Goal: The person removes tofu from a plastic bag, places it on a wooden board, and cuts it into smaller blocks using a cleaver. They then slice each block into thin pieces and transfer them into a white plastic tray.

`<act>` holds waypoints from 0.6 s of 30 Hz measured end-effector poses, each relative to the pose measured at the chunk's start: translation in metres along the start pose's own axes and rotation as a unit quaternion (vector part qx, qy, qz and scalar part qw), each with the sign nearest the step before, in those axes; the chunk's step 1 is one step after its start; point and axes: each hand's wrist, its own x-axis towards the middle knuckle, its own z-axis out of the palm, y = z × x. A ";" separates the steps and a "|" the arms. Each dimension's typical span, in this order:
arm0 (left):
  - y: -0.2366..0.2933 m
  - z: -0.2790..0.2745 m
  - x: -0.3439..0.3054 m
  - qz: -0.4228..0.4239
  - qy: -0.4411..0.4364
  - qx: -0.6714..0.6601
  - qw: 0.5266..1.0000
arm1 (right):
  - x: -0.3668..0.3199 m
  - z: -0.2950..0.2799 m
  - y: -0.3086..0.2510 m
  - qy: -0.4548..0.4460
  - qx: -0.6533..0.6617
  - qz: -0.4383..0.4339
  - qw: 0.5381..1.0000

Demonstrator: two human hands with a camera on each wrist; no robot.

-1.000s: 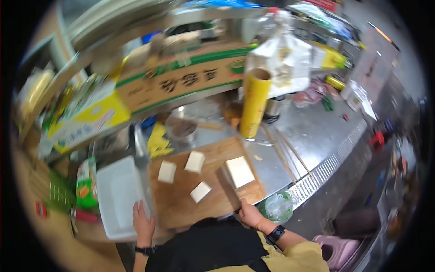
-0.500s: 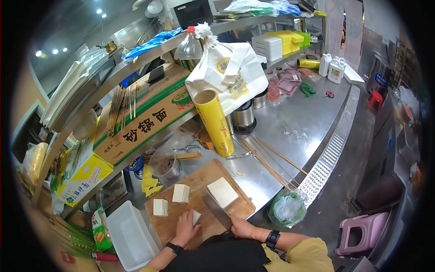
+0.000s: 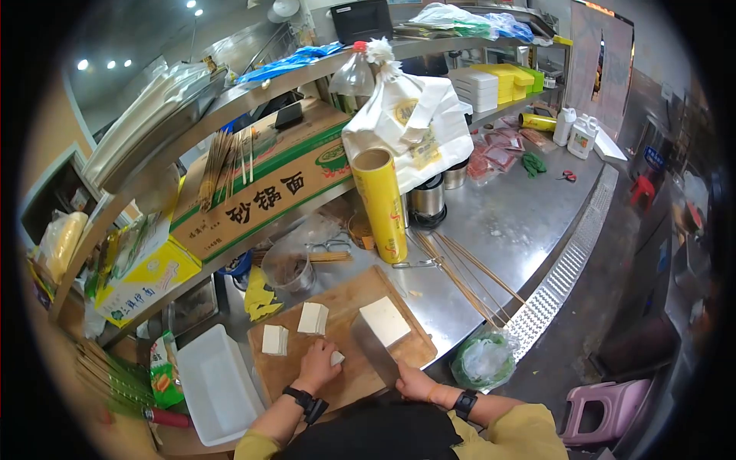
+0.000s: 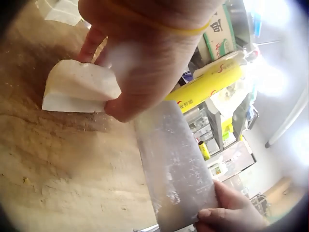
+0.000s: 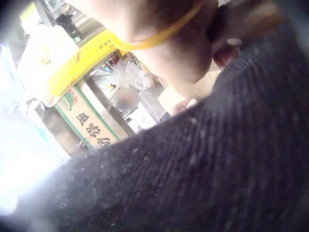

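Observation:
My left hand [image 3: 316, 369] is over the cutting board [image 3: 295, 387], pinching a small white tofu piece [image 4: 77, 89] between thumb and fingers; in the head view the hand covers most of it. My right hand [image 3: 416, 383] grips a wide-bladed cleaver [image 4: 174, 164] at the board's right edge. The blade lies beside a large tofu block [image 3: 385, 322]. Two smaller tofu pieces, one left [image 3: 274, 340] and one farther back [image 3: 313, 318], stand on the board. The right wrist view is mostly dark sleeve, with part of the right hand [image 5: 169, 53].
A white plastic tub [image 3: 218, 383] stands left of the board. Behind the board are a clear bowl [image 3: 287, 272] and a yellow film roll [image 3: 381, 207]. Skewers [image 3: 468, 280] and a bagged green bundle [image 3: 484, 359] lie to the right. A shelf holds a cardboard box [image 3: 264, 192].
My left hand has moved from the white tub onto the board and taken hold of the small tofu piece. The right hand stays at the board's right edge with the cleaver. The head view has shifted.

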 end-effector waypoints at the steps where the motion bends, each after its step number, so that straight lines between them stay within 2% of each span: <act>1: -0.001 -0.003 -0.003 0.004 0.018 -0.016 1.000 | 0.002 0.004 0.002 0.014 -0.024 -0.015 0.999; 4: -0.008 -0.003 -0.015 0.012 0.101 -0.147 0.984 | 0.001 0.010 -0.002 0.018 -0.048 0.005 0.999; 6: -0.007 -0.011 -0.023 0.003 0.152 -0.280 0.948 | -0.004 0.013 -0.017 0.022 -0.059 0.018 0.998; 7: -0.003 -0.021 -0.030 -0.020 0.156 -0.380 0.912 | -0.004 0.016 -0.019 0.027 -0.071 0.019 0.997; 8: -0.011 -0.014 -0.032 -0.010 0.178 -0.403 0.898 | -0.002 0.019 -0.018 0.031 -0.084 0.020 0.996; 9: -0.025 -0.001 -0.033 -0.003 0.199 -0.425 0.883 | 0.004 0.024 -0.004 0.055 -0.124 -0.017 0.991; 11: -0.043 0.020 -0.043 -0.007 0.214 -0.481 0.850 | 0.000 0.027 -0.018 0.062 -0.137 0.007 0.989; 12: -0.055 0.035 -0.050 0.001 0.213 -0.431 0.877 | -0.002 0.030 -0.024 0.061 -0.143 0.022 0.988; 14: -0.074 0.060 -0.065 0.009 0.213 -0.330 0.920 | 0.001 0.037 -0.013 0.094 -0.201 -0.001 0.975; 16: -0.079 0.071 -0.075 -0.035 0.196 -0.425 0.883 | 0.001 0.042 -0.011 0.111 -0.219 -0.013 0.969; 18: -0.074 0.056 -0.082 -0.050 0.188 -0.515 0.835 | 0.001 0.049 -0.011 0.141 -0.217 -0.006 0.966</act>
